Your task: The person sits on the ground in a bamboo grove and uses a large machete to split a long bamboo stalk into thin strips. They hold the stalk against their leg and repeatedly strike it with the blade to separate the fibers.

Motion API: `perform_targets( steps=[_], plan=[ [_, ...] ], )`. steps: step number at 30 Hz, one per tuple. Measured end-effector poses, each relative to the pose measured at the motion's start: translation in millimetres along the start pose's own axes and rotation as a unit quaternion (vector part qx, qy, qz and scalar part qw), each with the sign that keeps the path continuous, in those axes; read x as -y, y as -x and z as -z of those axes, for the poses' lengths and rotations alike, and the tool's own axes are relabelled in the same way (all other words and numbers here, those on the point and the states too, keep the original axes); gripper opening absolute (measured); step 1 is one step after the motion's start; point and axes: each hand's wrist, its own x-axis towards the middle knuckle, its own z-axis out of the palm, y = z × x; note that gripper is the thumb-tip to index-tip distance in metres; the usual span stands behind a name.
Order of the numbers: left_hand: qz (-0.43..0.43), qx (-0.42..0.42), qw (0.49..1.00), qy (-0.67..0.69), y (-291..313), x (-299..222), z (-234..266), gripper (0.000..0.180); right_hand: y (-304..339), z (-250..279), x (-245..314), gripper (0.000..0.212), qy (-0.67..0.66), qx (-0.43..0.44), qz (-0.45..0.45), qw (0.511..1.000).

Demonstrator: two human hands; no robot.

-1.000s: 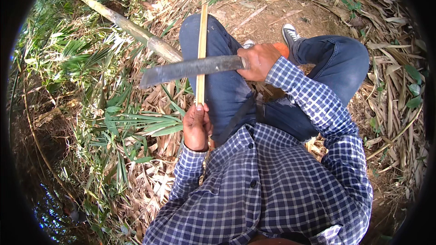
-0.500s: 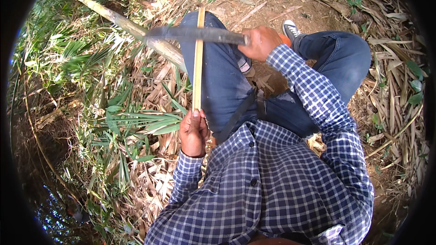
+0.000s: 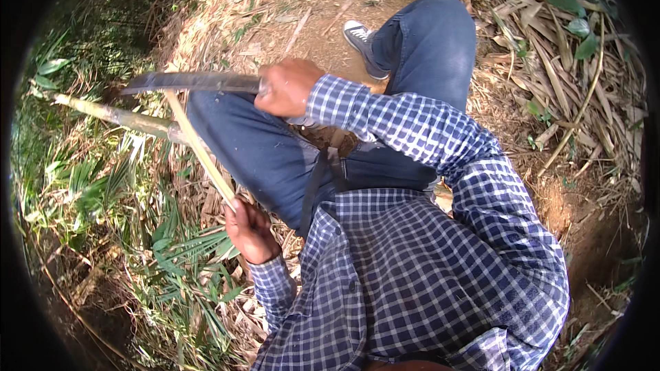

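L hand [image 3: 249, 231] has fingers [image 3: 258, 218] closed, pinching stick [image 3: 203, 158] by near end; its long axis runs fwd & left of them. Far tip's unclear at knife [image 3: 196, 82]; R hand [image 3: 290, 87] wraps handle, mostly hidden.

Outdoors, on brown soil [image 3: 330, 49] strewn with dry leaves [image 3: 553, 72] and edged by green undergrowth [image 3: 79, 182]; probably woodland, though the view's dark edges obscure much.
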Motion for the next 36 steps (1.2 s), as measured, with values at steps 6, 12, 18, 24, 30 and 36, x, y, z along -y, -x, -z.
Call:
perform_targets(
  steps=[6, 12, 18, 24, 30, 36],
  plan=[
    [0.013, 0.101, 0.985, 0.137, -45.5, -19.8, -38.9, 0.056, 67.4, -30.1, 52.7, 0.041, -0.096, -0.062, 0.085, 0.990],
    [0.020, -0.012, 1.000, -0.018, -52.8, -7.8, -24.4, 0.046, 109.1, -70.0, 69.6, 0.053, -0.024, -0.122, 0.153, 0.981],
    [-0.004, 0.040, 0.999, 0.016, -51.6, -12.3, -35.5, 0.040, 153.0, -6.2, 46.8, 0.034, -0.155, -0.296, 0.209, 0.919],
    [-0.019, 0.012, 0.999, 0.025, -57.7, -14.7, -34.2, 0.038, 270.2, 20.7, -178.4, 0.043, 0.132, -0.204, -0.435, 0.867],
    [-0.018, 0.004, 1.000, 0.016, -60.0, -8.5, -26.6, 0.038, 328.2, -30.9, -250.0, 0.059, 0.305, -0.136, -0.464, 0.820],
    [0.001, 0.081, 0.997, 0.019, -76.0, -7.8, -32.1, 0.038, 330.1, -13.6, -242.0, 0.024, 0.119, -0.307, -0.433, 0.839]
  ],
)
